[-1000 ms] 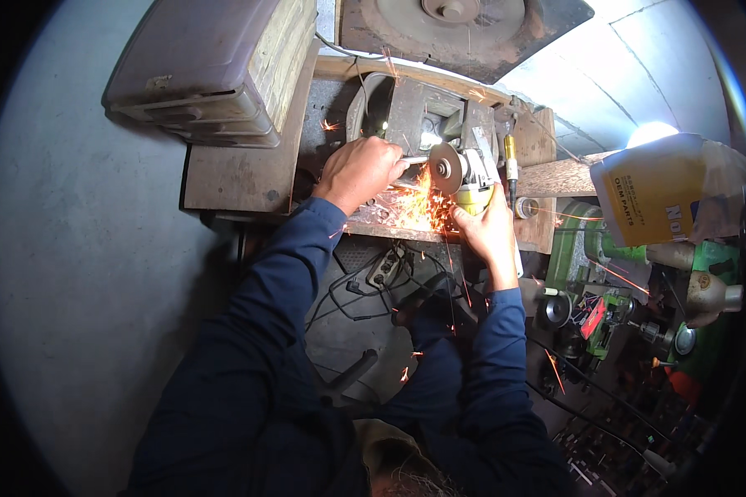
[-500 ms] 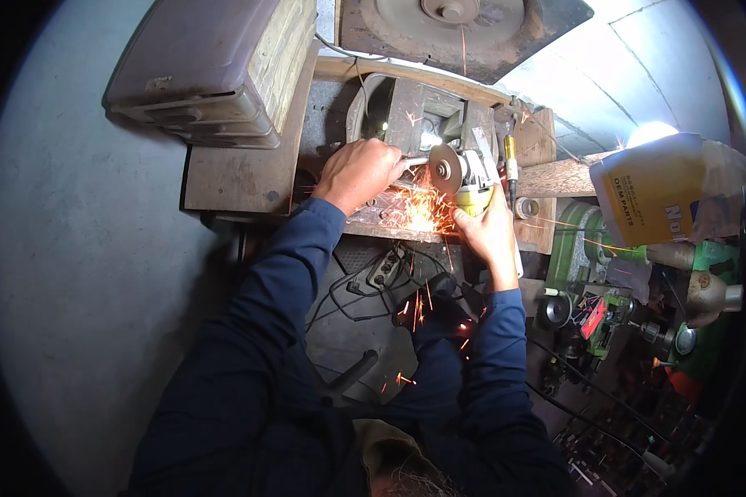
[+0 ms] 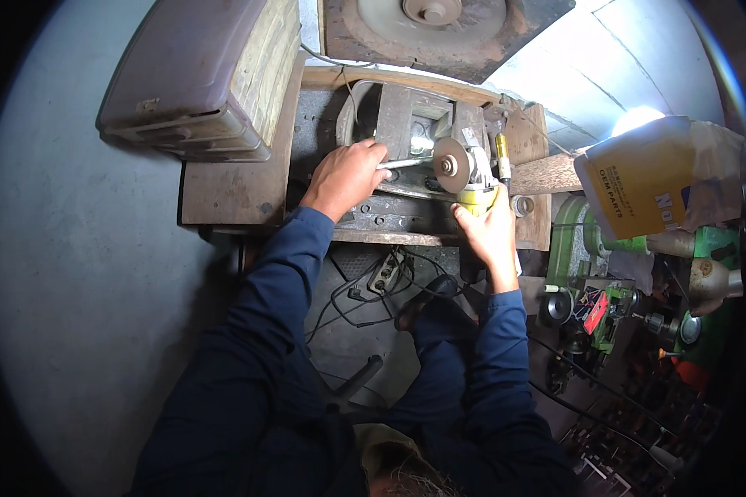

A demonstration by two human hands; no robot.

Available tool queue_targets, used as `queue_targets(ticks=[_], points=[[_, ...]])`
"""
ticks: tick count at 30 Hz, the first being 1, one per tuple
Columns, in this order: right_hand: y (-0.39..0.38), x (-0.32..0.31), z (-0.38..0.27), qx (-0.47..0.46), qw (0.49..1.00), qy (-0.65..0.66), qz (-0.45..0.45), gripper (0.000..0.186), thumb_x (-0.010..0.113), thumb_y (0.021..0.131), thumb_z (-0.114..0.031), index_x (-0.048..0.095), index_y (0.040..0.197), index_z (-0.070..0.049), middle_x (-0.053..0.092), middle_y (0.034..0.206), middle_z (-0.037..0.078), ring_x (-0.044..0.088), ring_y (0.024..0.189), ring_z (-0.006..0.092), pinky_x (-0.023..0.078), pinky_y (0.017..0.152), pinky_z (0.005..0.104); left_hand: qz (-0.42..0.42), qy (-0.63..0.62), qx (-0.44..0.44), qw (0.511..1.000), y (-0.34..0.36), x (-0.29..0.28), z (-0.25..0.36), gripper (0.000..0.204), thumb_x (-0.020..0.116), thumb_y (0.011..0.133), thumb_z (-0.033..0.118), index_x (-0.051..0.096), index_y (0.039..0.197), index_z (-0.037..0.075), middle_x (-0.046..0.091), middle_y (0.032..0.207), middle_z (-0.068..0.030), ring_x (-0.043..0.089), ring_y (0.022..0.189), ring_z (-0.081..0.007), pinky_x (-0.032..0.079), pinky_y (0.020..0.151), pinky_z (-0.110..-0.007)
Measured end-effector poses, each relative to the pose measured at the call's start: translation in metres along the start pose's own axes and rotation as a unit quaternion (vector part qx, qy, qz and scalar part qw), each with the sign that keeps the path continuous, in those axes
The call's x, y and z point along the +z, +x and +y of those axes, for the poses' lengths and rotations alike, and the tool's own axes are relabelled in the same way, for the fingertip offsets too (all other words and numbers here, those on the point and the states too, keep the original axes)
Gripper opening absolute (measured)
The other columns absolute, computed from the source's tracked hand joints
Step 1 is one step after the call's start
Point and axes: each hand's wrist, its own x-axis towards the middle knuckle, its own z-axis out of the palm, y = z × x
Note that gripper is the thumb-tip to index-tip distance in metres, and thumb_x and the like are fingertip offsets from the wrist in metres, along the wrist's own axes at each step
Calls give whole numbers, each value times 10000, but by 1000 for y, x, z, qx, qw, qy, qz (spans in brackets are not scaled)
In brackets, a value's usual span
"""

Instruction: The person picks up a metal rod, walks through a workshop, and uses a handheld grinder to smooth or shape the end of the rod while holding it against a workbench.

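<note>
At our left, drawers (image 3: pixel 174 83) stand on the bench (image 3: pixel 232 189); further right, the rod (image 3: pixel 402 163) lies above the bench's metal parts, running from our left hand (image 3: pixel 344 176) to the rim of the disc (image 3: pixel 452 166). As we judge it, grinding is partly done at most: the visible stretch of rod looks like 1 piece, no sparks show, and any cut or finished face at the disc end is too small to make out, so we cannot say how much is left. Whether rod and disc touch, or the disc spins, we cannot tell. As for pose, our left forearm slants up and rightward, the back of the hand uppermost, its grip closed around the rod, thumb near where the rod emerges. Our right forearm comes almost straight up, and the right hand (image 3: pixel 490 222) has its grip wrapped around the grinder's (image 3: pixel 476 197) yellow body, thumb along the left side, disc facing leftward and toward us. Just beyond that hand stands a gold-coloured tool (image 3: pixel 503 153); further right hangs a yellow bag (image 3: pixel 638 178).
</note>
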Motion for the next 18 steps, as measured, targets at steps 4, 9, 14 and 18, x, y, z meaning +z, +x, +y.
queue_targets(ticks=[4,9,14,18], points=[[1,4,8,-11,999,-32,2,631,827,759,-271,505,1212,29,727,1008,263,727,965,407,564,862,449,16,24,7,1000,3,1,0,234,754,890,239,688,1000,43,689,988,-138,683,903,-395,543,785,-486],[0,4,-1,9,1000,-17,-22,625,821,759,-270,504,1207,28,728,992,261,727,953,414,567,849,453,66,39,27,997,3,1,3,196,759,882,227,701,955,54,691,942,-119,693,868,-364,555,767,-461],[0,6,-4,16,999,-42,-29,632,819,759,-270,496,1212,31,726,997,270,726,951,416,568,847,456,77,28,19,996,2,-2,11,170,769,868,201,703,940,61,693,938,-104,697,836,-351,561,737,-452],[-1,8,-4,-8,999,-42,-19,627,817,763,-259,494,1214,33,726,1006,270,725,950,415,566,844,456,93,35,41,994,1,-2,12,153,769,864,187,699,923,64,682,911,-96,695,811,-347,562,716,-450]])
